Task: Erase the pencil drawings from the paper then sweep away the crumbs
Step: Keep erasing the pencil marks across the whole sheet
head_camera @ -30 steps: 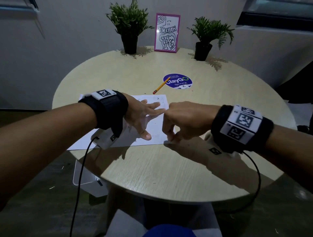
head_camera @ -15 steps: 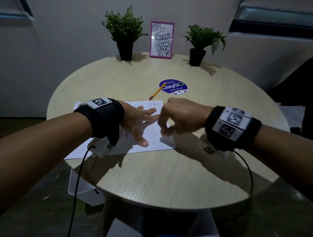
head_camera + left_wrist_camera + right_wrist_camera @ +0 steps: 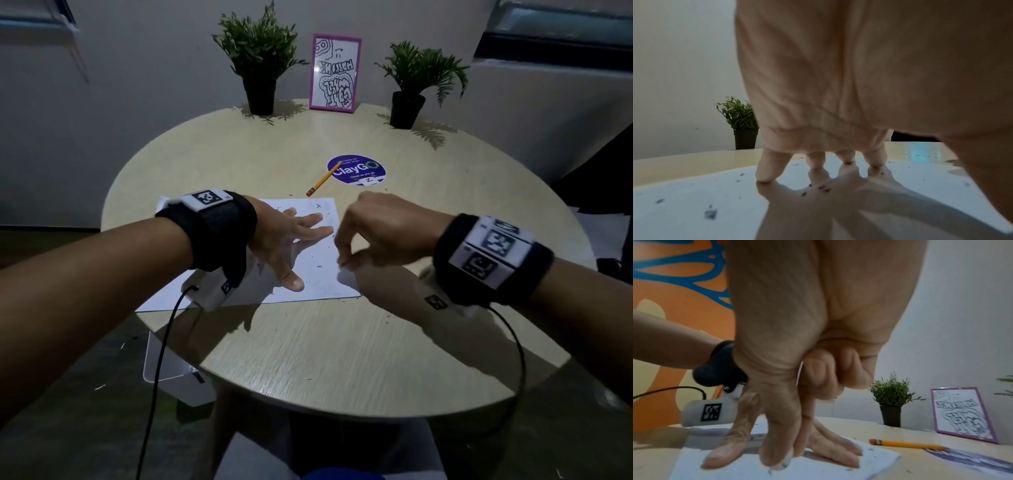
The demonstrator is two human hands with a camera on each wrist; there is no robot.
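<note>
The left hand (image 3: pixel 291 240) is lying flat on the paper (image 3: pixel 308 274), fingers spread and straight, pressing the sheet down onto the round table (image 3: pixel 342 342). In the left wrist view its fingertips (image 3: pixel 768 170) are touching the sheet with dark eraser crumbs (image 3: pixel 823 188) scattered around them. More of those crumbs are sitting on the sheet's right part and on the bare wood near its near edge.

The right hand (image 3: pixel 373 233) is hovering at the paper's right edge with its fingers curled down; thumb and forefinger are pinching something small and whitish, and the right wrist view shows a pale tip (image 3: pixel 786 459) pressed on the sheet below the thumb. It's probably the eraser but too blurry to say for sure.

The paper is lying on the near-left part of the table, partly under the left wrist. A yellow pencil (image 3: pixel 320 181) is lying just beyond its far edge, touching a purple round sticker (image 3: pixel 359 169). Two potted plants (image 3: pixel 260 68) and a pink-framed drawing (image 3: pixel 335 73) are standing at the far edge.
</note>
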